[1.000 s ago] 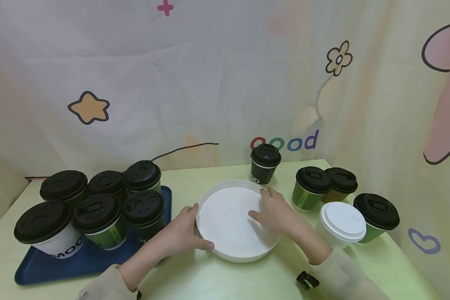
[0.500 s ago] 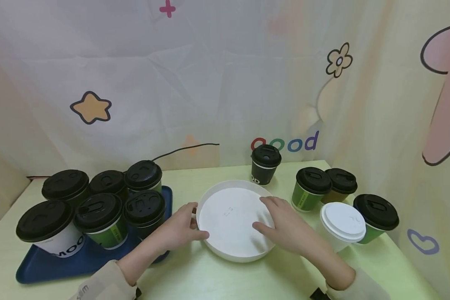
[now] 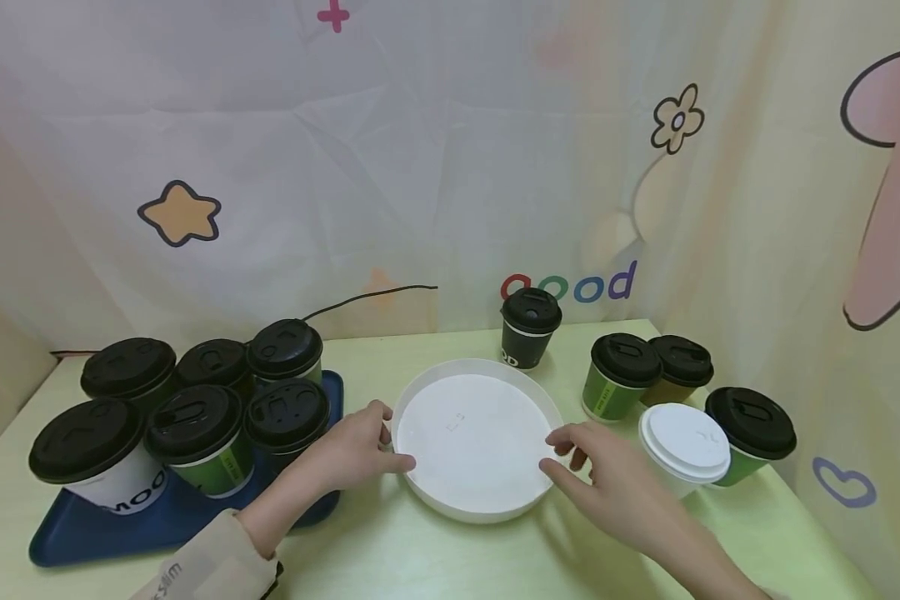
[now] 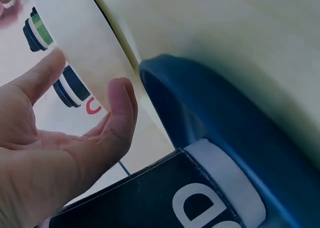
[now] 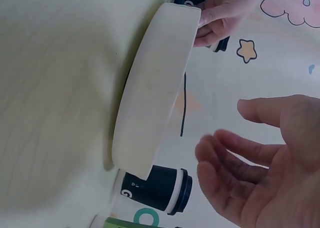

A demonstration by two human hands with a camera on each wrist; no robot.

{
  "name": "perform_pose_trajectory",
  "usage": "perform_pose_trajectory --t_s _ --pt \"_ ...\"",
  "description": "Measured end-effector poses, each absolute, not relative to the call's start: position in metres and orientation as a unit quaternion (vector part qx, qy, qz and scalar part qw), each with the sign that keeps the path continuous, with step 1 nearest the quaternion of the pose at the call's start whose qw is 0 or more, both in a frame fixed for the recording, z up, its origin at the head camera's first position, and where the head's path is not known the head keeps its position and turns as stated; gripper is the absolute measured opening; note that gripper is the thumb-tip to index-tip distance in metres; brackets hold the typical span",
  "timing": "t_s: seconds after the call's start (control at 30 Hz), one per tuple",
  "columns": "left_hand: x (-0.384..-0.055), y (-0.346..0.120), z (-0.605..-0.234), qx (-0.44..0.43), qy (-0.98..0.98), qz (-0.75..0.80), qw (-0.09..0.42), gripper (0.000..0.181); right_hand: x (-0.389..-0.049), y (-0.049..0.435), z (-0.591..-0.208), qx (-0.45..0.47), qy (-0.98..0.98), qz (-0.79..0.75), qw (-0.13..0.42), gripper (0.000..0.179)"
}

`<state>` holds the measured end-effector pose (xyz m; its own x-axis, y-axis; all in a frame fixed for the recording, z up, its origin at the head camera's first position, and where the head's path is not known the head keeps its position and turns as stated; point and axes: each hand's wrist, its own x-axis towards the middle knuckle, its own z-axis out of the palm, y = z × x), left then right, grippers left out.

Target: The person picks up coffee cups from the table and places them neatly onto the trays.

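Observation:
A white round tray (image 3: 476,442) with a low rim lies on the table in the middle of the head view. My left hand (image 3: 356,446) is at its left rim, thumb tip by the rim's edge and fingers loosely bent along the outside; whether it touches is hard to tell. In the left wrist view a dark cup (image 4: 150,193) stands just beside these fingers. At the tray's right side my right hand (image 3: 615,479) hovers with loosely bent fingers and thumb apart. The right wrist view shows a gap between that hand and the tray wall (image 5: 155,82).
Left of the round tray, a blue tray (image 3: 120,533) bears several lidded cups. A small dark cup (image 3: 528,329) stands behind. To the right are a green cup (image 3: 618,379), a brown cup (image 3: 678,371), a white-lidded cup (image 3: 682,446) and another black-lidded cup (image 3: 750,429).
My right hand has drawn back from over the white tray, towards the right and nearer to me. The left hand stays by the left rim with only a slight shift.

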<state>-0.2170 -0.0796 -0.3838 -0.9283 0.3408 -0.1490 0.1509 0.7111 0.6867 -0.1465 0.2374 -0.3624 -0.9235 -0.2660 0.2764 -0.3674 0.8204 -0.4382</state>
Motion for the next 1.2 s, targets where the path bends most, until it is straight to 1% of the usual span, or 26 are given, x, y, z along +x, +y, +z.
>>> perform_pose_trajectory --t_s 0.07,0.13,0.27,0.37,0.5,0.67,0.77,0.93,1.07,1.2 --pt "-0.218 -0.08 -0.384 0.136 0.915 0.352 0.138 0.065 -0.143 0.241 -0.361 0.165 -0.947 0.258 0.094 0.006" --pt "-0.218 -0.08 -0.384 0.139 0.914 0.353 0.143 0.063 -0.14 0.244 -0.36 0.161 -0.947 0.265 0.081 0.015" --pt "-0.217 -0.079 -0.383 0.145 0.912 0.353 0.149 0.061 -0.132 0.252 -0.36 0.122 -0.957 0.256 0.064 0.036" --pt "-0.215 -0.078 -0.382 0.145 0.911 0.355 0.148 0.062 -0.128 0.26 -0.361 0.087 -0.964 0.248 0.045 0.045" --pt "-0.213 -0.077 -0.382 0.144 0.91 0.361 0.143 0.065 -0.123 0.273 -0.364 0.056 -0.969 0.24 0.018 0.054" --pt "-0.212 -0.078 -0.385 0.143 0.907 0.37 0.142 0.063 -0.117 0.292 -0.37 -0.001 -0.968 0.247 -0.051 0.059" --pt "-0.212 -0.079 -0.386 0.144 0.905 0.374 0.143 0.063 -0.113 0.305 -0.373 -0.041 -0.962 0.259 -0.078 0.061" --pt "-0.212 -0.081 -0.387 0.141 0.908 0.37 0.138 0.065 -0.11 0.327 -0.378 -0.07 -0.961 0.261 -0.058 0.061" --pt "-0.212 -0.081 -0.386 0.143 0.907 0.372 0.135 0.065 -0.109 0.341 -0.385 -0.075 -0.968 0.239 -0.017 0.06" --pt "-0.211 -0.08 -0.387 0.147 0.905 0.375 0.138 0.063 -0.108 0.352 -0.391 -0.082 -0.972 0.219 0.009 0.057"
